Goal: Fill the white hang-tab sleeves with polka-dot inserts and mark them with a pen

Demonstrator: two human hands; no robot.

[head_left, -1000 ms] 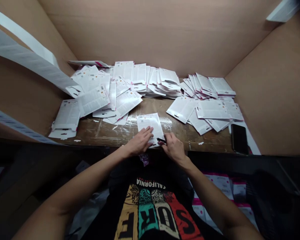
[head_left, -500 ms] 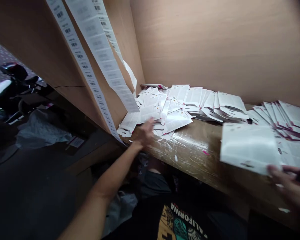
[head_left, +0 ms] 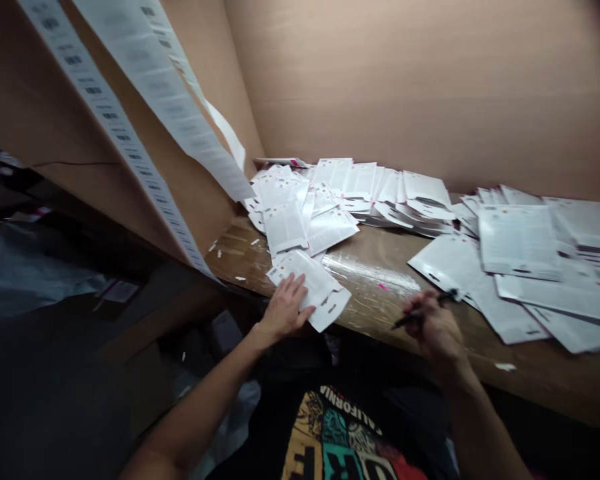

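Note:
My left hand (head_left: 286, 308) lies with fingers spread flat on a white hang-hole packet (head_left: 325, 293) near the table's front edge. Just beyond it is a loose pile of similar white packets (head_left: 285, 223). My right hand (head_left: 436, 327) is closed around a dark pen (head_left: 413, 319), held over the table. The pen's narrow end points left, and its other end sticks out to the right. Right of that hand, more white packets (head_left: 520, 240) lie overlapping in a spread heap.
Strips of barcode labels (head_left: 145, 167) hang down the brown side panel (head_left: 225, 87) on the left. A row of packets (head_left: 365, 180) leans along the back panel (head_left: 405, 80). Paper scraps and a pink bit (head_left: 383, 286) lie on the brown tabletop (head_left: 370, 257).
My left hand has drawn a packet from the left pile toward the front edge. My right hand has let go of its packet on the right heap and moved left with the pen.

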